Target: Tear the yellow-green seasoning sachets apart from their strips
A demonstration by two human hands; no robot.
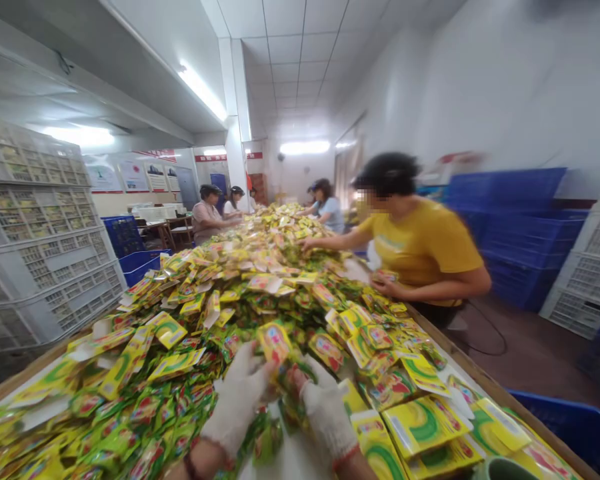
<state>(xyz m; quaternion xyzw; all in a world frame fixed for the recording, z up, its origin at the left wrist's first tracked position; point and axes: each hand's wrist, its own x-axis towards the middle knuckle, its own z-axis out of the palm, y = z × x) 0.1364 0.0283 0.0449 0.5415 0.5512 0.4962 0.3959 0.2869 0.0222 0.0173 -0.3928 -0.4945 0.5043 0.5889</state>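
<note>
My left hand [241,395], in a white knit glove with bare fingertips, grips a small yellow carton [275,341] by its left side. Close beside it, my right hand [326,408], gloved alike, has its fingers closed round small green packets [291,393], blurred by motion. The two hands nearly meet, with the carton above the packets. Under and around them spreads a heap of loose green packets [150,407] and yellow cartons. To the right of my right hand lie fuller yellow boxes [425,423] with a green swirl.
A wooden rim [480,373] edges the table. Across on the right, a person in a yellow shirt [420,240] reaches into the heap; several others sit farther back. White crates [45,247] stack at left, blue crates [510,233] at right. A green cup [503,469] stands at the bottom right.
</note>
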